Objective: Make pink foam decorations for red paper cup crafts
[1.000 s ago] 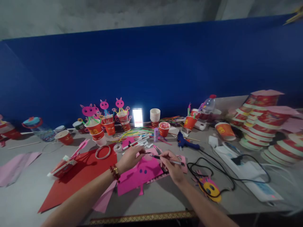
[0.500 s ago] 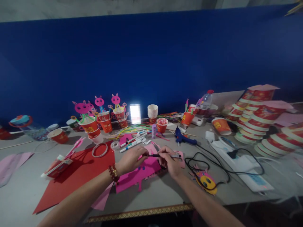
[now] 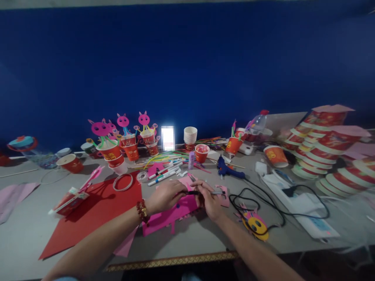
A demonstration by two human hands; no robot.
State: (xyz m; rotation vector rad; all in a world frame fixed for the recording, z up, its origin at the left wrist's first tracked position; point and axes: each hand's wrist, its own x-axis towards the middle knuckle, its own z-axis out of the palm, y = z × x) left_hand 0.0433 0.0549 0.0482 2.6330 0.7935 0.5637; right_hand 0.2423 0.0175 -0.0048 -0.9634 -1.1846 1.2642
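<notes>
My left hand (image 3: 167, 195), with a beaded bracelet at the wrist, pinches the dark end of a marker (image 3: 217, 192). The fingers of my right hand (image 3: 208, 199) are closed round the same marker, whose grey end sticks out to the right. Under my hands lies a magenta paper sheet (image 3: 164, 220) with cut edges and a small blue dot. Pale pink paper (image 3: 225, 197) shows just right of my right hand. Several white markers (image 3: 164, 177) lie beyond my left hand.
A red sheet (image 3: 96, 214) covers the left front. Decorated cups (image 3: 109, 154) stand behind it. Right of my hands are a blue glue gun (image 3: 230, 170), its looped black cable, a yellow paper face (image 3: 258, 228), a power strip (image 3: 304, 212) and stacked cups (image 3: 322, 150).
The camera view has tilted slightly. My left hand has moved a little right along the marker, closer to my right hand, and both hands still hold it.
</notes>
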